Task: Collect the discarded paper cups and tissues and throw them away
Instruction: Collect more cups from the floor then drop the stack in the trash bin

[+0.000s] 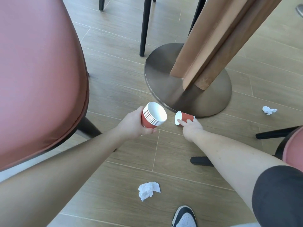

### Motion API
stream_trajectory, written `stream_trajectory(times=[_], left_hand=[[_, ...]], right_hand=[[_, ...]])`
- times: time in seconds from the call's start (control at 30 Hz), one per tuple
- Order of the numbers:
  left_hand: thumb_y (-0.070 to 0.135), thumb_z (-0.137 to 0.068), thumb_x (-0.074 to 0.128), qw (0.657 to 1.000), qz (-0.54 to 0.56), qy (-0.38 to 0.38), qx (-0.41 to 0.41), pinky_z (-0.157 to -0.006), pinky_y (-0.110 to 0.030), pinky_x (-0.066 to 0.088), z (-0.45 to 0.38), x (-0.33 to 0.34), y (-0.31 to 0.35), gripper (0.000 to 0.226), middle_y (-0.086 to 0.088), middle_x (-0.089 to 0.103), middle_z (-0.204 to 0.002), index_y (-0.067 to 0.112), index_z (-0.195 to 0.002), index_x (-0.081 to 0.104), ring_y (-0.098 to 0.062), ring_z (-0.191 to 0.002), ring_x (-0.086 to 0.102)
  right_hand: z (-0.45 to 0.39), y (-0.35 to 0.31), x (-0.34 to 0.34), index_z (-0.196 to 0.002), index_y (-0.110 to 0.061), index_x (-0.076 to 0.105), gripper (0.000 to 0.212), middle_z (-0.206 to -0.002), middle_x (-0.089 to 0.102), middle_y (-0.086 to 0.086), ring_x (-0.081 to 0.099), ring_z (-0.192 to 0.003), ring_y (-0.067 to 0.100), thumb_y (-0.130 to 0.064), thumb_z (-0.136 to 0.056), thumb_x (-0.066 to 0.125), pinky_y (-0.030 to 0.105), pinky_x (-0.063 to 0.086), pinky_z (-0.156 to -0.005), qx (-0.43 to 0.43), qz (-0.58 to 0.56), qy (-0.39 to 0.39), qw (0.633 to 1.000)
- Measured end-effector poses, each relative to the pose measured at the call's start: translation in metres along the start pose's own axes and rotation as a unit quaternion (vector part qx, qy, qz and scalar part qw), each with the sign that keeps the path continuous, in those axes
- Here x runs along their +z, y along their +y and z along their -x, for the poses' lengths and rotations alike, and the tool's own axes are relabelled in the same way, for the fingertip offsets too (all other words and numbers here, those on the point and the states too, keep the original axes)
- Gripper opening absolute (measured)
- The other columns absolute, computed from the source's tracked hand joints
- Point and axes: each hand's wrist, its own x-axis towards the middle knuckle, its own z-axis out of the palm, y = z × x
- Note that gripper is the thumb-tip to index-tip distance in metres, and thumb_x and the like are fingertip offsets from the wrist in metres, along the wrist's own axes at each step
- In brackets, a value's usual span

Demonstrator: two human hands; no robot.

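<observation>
My left hand (133, 124) grips a stack of several nested red paper cups (153, 116) with white insides, held above the wooden floor. My right hand (191, 128) reaches down to a single red paper cup (184, 117) lying on its side against the table base; my fingers curl round it and one fingertip is at its white rim. A crumpled white tissue (148, 190) lies on the floor near me, between my arms. A second crumpled tissue (268, 110) lies to the right of the table base.
A round metal table base (165, 82) with a wooden column (218, 40) stands just beyond the cups. A pink padded chair (41, 76) fills the left; another chair's pink seat and black legs (277, 133) are at the right. My shoe (184, 217) shows at the bottom.
</observation>
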Motion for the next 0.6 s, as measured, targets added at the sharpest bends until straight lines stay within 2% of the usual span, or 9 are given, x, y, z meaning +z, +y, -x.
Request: stream_trajectory(times=[0.1, 0.23, 0.4, 0.6], left_hand=[[0.035, -0.067, 0.092, 1.0, 0.004, -0.008, 0.001, -0.091, -0.031, 0.049, 0.001, 0.003, -0.002, 0.084, 0.005, 0.065, -0.12, 0.022, -0.136, 0.047, -0.016, -0.109, 0.06], [0.034, -0.068, 0.091, 1.0, 0.007, -0.018, 0.006, -0.095, -0.036, 0.05, 0.003, 0.006, -0.004, 0.083, 0.004, 0.065, -0.122, 0.02, -0.137, 0.047, -0.017, -0.112, 0.06], [0.033, -0.069, 0.091, 1.0, 0.007, -0.019, 0.006, -0.091, -0.031, 0.05, 0.002, 0.004, -0.009, 0.081, 0.006, 0.065, -0.121, 0.021, -0.136, 0.047, -0.015, -0.11, 0.061], [0.032, -0.069, 0.091, 1.0, 0.009, -0.009, -0.015, -0.091, -0.03, 0.048, 0.0, 0.003, -0.021, 0.084, 0.006, 0.065, -0.122, 0.022, -0.139, 0.046, -0.015, -0.11, 0.06]], right_hand=[[-0.004, 0.001, -0.003, -0.151, -0.022, 0.038, 0.052, -0.167, 0.003, -0.008, 0.032, -0.137, 0.02, -0.013, -0.1, 0.041, 0.037, 0.025, -0.116, -0.007, 0.032, -0.002, 0.999], [-0.01, 0.003, -0.007, -0.151, -0.023, 0.039, 0.051, -0.167, 0.003, -0.008, 0.031, -0.139, 0.019, -0.013, -0.101, 0.039, 0.035, 0.028, -0.11, -0.007, 0.047, -0.009, 0.999], [-0.02, 0.01, -0.011, -0.146, -0.019, 0.045, 0.046, -0.153, 0.034, -0.004, 0.036, -0.136, 0.018, -0.012, -0.101, 0.037, 0.036, 0.032, -0.106, 0.013, 0.051, -0.001, 0.999], [-0.02, 0.01, -0.009, -0.14, -0.016, 0.054, 0.043, -0.145, 0.042, 0.003, 0.039, -0.133, 0.022, -0.009, -0.1, 0.04, 0.036, 0.033, -0.104, 0.011, 0.019, 0.028, 0.999]])
